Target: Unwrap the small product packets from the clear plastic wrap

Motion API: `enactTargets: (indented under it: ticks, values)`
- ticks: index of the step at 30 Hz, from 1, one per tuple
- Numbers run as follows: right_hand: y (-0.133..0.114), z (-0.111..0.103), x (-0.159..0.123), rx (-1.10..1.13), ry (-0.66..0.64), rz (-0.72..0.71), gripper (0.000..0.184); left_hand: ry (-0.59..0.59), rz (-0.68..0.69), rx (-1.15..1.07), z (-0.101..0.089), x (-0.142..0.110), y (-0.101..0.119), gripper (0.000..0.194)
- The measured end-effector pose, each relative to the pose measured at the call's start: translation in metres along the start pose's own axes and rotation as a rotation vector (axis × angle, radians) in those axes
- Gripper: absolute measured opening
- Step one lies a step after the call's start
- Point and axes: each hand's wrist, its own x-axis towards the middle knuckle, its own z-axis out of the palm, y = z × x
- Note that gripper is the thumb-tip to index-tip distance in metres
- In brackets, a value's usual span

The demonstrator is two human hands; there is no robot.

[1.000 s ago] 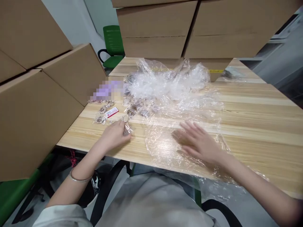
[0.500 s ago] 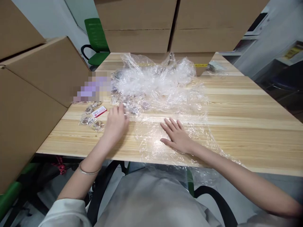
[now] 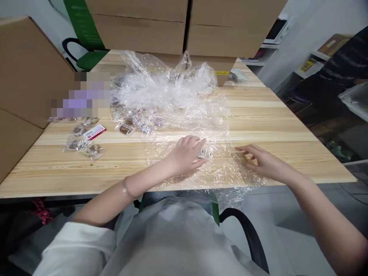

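My left hand is over the front part of a clear plastic sheet, fingers and thumb apart. Beside its fingertips lies a small clear packet with dark marks; its contents are too small to name. At the sheet's right edge is my right hand, fingers loosely bent and thumb apart from them, close to the film; whether they touch it cannot be made out. Several small clear-wrapped packets with brown and purplish contents lie at the sheet's left side. The sheet bunches up thickly farther back.
More wrapped packets and a red-and-white label card lie on the wooden table at left, near a blurred purple item. Cardboard boxes wall the left and back. A person in dark clothing is at far right.
My left hand has moved right from the packets onto the sheet, where a small packet now shows by its fingers. My right hand has gone right, from flat on the sheet to its edge. The view has shifted.
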Motion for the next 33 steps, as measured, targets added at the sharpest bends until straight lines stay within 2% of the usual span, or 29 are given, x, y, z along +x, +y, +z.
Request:
enactTargets:
  ticks: [1,3,6,8,11,13,15,18,21,23,25,28,31,33]
  values:
    - [0.010,0.001,-0.009,0.006,-0.018,0.049,0.047,-0.002,0.018,-0.007,-0.012,-0.015,-0.004,0.051]
    - [0.026,0.005,-0.019,0.078,-0.036,0.159,0.047,-0.108,0.036,-0.042,-0.034,-0.051,-0.013,0.037]
    - [0.036,0.011,-0.020,0.262,-0.056,0.237,0.043,-0.252,-0.001,-0.081,-0.051,-0.101,-0.025,0.043]
    - [0.032,0.015,-0.014,0.314,-0.074,0.190,0.046,-0.296,-0.009,-0.074,-0.048,-0.125,-0.029,0.057]
    - [0.016,0.023,-0.005,0.170,0.018,0.041,0.061,-0.255,0.007,0.025,-0.029,-0.143,-0.029,0.074]
    - [0.004,0.028,-0.001,0.074,0.131,-0.096,0.069,-0.177,0.025,0.136,-0.012,-0.146,-0.028,0.073]
    - [-0.006,0.034,-0.001,0.057,0.164,-0.227,0.063,-0.096,0.050,0.248,0.004,-0.144,-0.027,0.069]
    - [-0.017,0.039,-0.002,0.103,0.082,-0.343,0.035,0.016,0.091,0.324,0.019,-0.141,-0.025,0.051]
    - [-0.022,0.041,-0.002,0.223,-0.018,-0.385,0.020,0.092,0.106,0.206,0.021,-0.138,-0.026,0.035]
    - [-0.022,0.042,0.001,0.300,-0.078,-0.363,0.016,0.071,0.066,0.023,0.015,-0.135,-0.028,0.029]
    - [-0.023,0.042,0.004,0.354,-0.118,-0.307,0.013,0.021,-0.035,-0.207,0.006,-0.130,-0.032,0.030]
    - [-0.027,0.043,0.008,0.419,-0.120,-0.226,0.026,0.031,-0.250,-0.532,-0.006,-0.119,-0.036,0.039]
    - [-0.035,0.047,0.010,0.472,0.004,-0.120,0.053,0.153,-0.464,-0.707,-0.010,-0.107,-0.041,0.054]
    - [-0.038,0.052,0.010,0.467,0.159,0.039,0.062,0.243,-0.594,-0.674,-0.011,-0.100,-0.044,0.062]
